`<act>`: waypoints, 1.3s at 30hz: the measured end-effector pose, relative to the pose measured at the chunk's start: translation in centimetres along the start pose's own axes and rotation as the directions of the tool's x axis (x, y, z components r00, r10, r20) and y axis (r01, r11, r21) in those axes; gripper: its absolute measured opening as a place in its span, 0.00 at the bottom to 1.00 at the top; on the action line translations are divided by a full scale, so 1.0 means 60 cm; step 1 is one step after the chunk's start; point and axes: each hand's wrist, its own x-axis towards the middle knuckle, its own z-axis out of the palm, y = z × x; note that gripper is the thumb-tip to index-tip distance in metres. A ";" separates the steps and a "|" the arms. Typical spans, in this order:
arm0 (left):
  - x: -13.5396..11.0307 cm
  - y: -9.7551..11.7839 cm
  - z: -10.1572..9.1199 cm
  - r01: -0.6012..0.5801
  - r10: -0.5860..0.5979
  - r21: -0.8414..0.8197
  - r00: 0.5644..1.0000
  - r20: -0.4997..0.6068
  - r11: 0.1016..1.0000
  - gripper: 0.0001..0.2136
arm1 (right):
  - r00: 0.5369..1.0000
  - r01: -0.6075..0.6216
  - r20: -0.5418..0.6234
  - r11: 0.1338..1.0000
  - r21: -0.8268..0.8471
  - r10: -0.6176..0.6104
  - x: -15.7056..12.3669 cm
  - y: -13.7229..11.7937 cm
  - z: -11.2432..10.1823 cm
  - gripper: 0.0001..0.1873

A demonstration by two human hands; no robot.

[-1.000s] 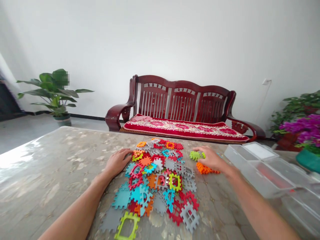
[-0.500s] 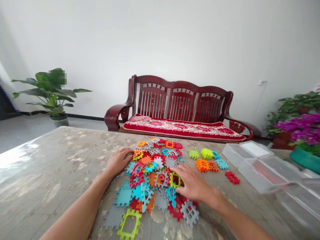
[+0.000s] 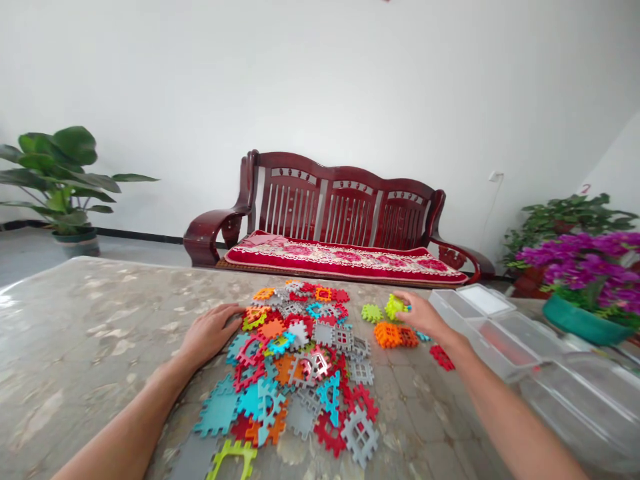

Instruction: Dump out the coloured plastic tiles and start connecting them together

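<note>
A loose pile of interlocking plastic tiles [image 3: 300, 417], with toothed edges and in grey, red, blue, orange and yellow-green, spreads over the table. My left hand [image 3: 213, 331] lies flat at the pile's left side, fingers stretched towards an orange tile [image 3: 257, 312]. Away from the pile on the right, my right hand [image 3: 423, 315] pinches a yellow-green tile [image 3: 395, 307] at a small group of the same colour. Its fingertips partly cover the tiles there. Beside it lie another yellow-green tile [image 3: 372, 313] and a stack of orange tiles [image 3: 395, 335].
Clear plastic boxes [image 3: 505, 347] stand at the right, near a red tile [image 3: 442, 358] and a pot of purple flowers [image 3: 585, 320]. Behind the patterned table [image 3: 125, 313] is a wooden bench [image 3: 325, 207] with a red cover. A potted plant [image 3: 65, 180] stands at the left.
My right hand has moved from the pile to the yellow-green group on the right, taking a yellow-green tile along. My left hand stays beside the pile. The view has turned slightly right.
</note>
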 end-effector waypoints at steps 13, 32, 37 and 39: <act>-0.001 0.003 -0.003 0.004 -0.005 -0.037 1.000 -0.025 0.999 0.22 | 0.971 0.164 0.196 0.976 -0.142 -0.135 0.060 -0.007 0.046 0.33; -0.001 0.000 -0.001 -0.001 0.000 -0.023 1.000 -0.023 1.000 0.23 | 0.988 -0.023 0.141 0.976 -0.218 0.055 0.060 0.085 -0.007 0.35; -0.002 0.008 -0.007 0.022 -0.021 -0.003 1.000 0.008 1.000 0.22 | 0.991 0.044 0.128 0.989 -0.140 -0.026 0.041 0.013 0.005 0.31; -0.003 0.010 -0.008 0.023 -0.023 0.000 1.000 0.014 1.000 0.21 | 0.977 0.137 0.164 0.990 -0.016 -0.132 0.020 -0.042 0.025 0.28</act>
